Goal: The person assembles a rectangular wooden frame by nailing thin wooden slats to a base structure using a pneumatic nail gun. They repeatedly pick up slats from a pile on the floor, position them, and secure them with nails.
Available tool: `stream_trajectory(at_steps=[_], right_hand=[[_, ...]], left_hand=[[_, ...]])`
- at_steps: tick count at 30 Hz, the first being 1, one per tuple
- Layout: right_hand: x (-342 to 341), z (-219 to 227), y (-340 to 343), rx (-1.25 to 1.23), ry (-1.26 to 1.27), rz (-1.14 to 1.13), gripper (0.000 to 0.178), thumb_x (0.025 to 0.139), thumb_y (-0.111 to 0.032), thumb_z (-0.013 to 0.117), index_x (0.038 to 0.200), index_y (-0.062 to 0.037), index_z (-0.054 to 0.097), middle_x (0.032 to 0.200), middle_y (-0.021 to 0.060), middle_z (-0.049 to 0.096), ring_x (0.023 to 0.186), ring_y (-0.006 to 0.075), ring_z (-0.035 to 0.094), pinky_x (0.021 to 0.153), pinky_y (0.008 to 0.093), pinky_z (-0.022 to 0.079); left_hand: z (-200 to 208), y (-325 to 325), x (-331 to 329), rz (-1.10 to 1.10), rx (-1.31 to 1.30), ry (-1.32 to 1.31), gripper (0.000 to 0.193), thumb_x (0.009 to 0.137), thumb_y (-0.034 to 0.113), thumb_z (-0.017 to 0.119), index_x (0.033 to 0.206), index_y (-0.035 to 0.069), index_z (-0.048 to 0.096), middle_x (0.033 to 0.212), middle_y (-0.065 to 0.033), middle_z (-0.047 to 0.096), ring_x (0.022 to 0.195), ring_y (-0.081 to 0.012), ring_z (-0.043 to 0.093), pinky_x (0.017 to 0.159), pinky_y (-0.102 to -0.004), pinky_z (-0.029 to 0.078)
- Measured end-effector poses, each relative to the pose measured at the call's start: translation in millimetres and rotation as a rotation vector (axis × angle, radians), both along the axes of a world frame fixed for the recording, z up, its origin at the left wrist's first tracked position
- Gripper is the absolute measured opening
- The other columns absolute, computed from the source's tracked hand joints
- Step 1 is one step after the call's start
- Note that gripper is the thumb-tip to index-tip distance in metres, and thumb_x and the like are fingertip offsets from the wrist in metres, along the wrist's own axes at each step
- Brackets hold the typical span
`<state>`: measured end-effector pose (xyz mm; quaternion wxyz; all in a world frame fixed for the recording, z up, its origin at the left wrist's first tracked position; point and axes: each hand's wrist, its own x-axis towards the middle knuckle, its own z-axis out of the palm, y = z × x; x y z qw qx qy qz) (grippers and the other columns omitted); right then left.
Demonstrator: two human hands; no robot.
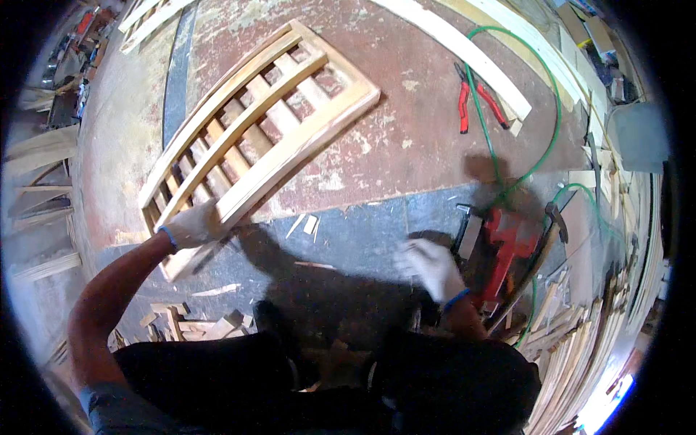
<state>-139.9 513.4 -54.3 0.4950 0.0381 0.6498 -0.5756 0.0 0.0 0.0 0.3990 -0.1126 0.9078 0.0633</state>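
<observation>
A slatted wooden frame with curved rails lies tilted across the floor to the front left. My left hand, in a white glove with a blue cuff, grips its near rail by the left end; the frame hides some fingertips. My right hand, gloved the same way, hovers over the dark floor strip. Its fingers reach out to the left, with nothing visible in them. Just to its right lies a red nail gun, and beside that a hammer.
Red-handled pliers lie on the floor beyond, near a looping green hose. Pale planks stretch across the far right. Long wood strips are stacked at right; offcuts lie near my legs. Another slatted piece shows far left.
</observation>
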Motion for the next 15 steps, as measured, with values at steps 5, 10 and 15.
stream_trajectory(at_steps=[5,10,15], right_hand=[[0,8,79,0.293,0.25,-0.365,0.028,0.097,-0.017,0.057,0.116,0.0014,0.068,0.104,0.0114,0.073,0.091,0.0236,0.069,0.082,0.0353,0.055],[10,-18,162,0.926,0.852,-0.383,0.035,0.095,-0.019,0.065,0.124,0.0016,0.065,0.115,0.014,0.071,0.108,0.0246,0.066,0.096,0.0361,0.05],[5,-44,188,0.794,0.497,-0.566,0.046,0.094,-0.021,0.07,0.132,0.0029,0.06,0.118,0.0129,0.069,0.111,0.026,0.063,0.1,0.0366,0.048]], left_hand=[[35,-15,30,0.058,0.078,-0.315,0.072,0.085,0.039,0.074,0.137,-0.005,0.048,0.116,-0.027,0.068,0.106,-0.0393,0.069,0.092,-0.0443,0.055],[23,37,-30,0.2,0.291,0.187,0.09,0.089,0.055,0.071,0.154,0.002,0.037,0.145,-0.023,0.054,0.129,-0.0354,0.057,0.11,-0.0424,0.046],[7,121,-115,0.004,0.177,0.42,0.077,0.093,0.047,0.066,0.152,0.007,0.037,0.132,-0.0245,0.059,0.123,-0.0424,0.059,0.102,-0.0488,0.049]])
